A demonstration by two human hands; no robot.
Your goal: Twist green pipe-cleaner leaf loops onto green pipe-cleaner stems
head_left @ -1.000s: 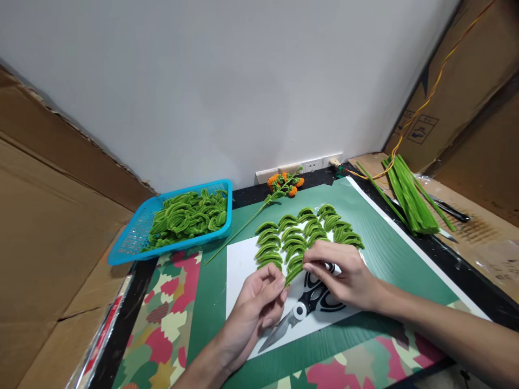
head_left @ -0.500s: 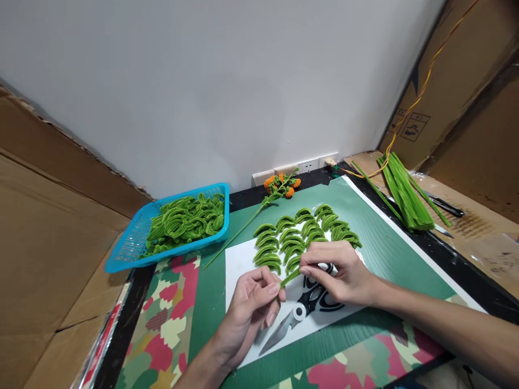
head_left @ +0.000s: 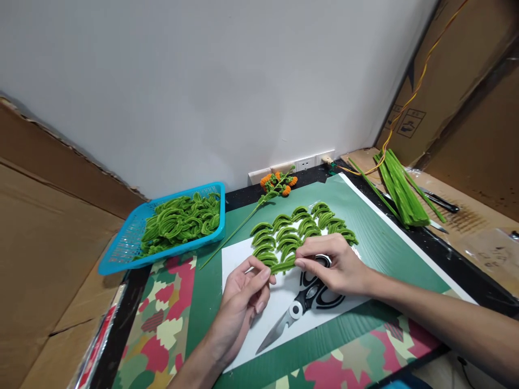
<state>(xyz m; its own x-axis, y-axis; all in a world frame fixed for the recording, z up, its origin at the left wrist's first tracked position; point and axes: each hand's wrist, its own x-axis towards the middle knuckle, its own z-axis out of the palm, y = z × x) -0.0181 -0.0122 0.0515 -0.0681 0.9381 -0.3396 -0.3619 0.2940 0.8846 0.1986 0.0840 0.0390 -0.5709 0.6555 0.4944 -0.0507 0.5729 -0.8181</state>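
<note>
A short green pipe-cleaner piece (head_left: 284, 266) is pinched at each end, my left hand (head_left: 243, 294) on its left tip and my right hand (head_left: 336, 267) on its right tip. It is held just above a white sheet (head_left: 239, 259). Rows of curved green pipe-cleaner pieces (head_left: 300, 229) lie behind it on the sheet. Black-handled scissors (head_left: 302, 305) rest on the sheet under my right hand, blades pointing toward me.
A blue basket (head_left: 121, 251) full of bent green pieces stands at the left. A stem with orange blossoms (head_left: 278, 183) lies by the wall sockets. A bundle of straight green pipe cleaners (head_left: 399, 189) and a dark tool sit at right. Cardboard walls flank both sides.
The piece between my fingers has gone from slanted to nearly level and both hands have drawn slightly left and back toward the rows. The camera view shifted a little.
</note>
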